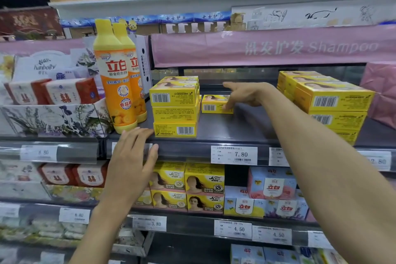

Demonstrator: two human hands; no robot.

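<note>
I face a shop shelf [225,133]. A single yellow soap box [212,104] lies far back on the dark shelf board. My right hand [244,94] reaches in over it, its thumb touching the box's right front corner, forefinger stretched out straight above it. To the left stands a stack of three yellow boxes [174,106]. My left hand [132,154] rests flat on the shelf's front edge with fingers straight, over a price label. Another stack of yellow boxes [327,103] stands on the right.
Two orange detergent bottles [116,77] stand left of the stack. Red-and-white packs [51,91] fill a floral tray on the far left. A pink banner [267,47] hangs above. A 7.80 price tag [234,155] is on the rail. The lower shelf holds yellow boxes [188,186] and blue packs [270,191].
</note>
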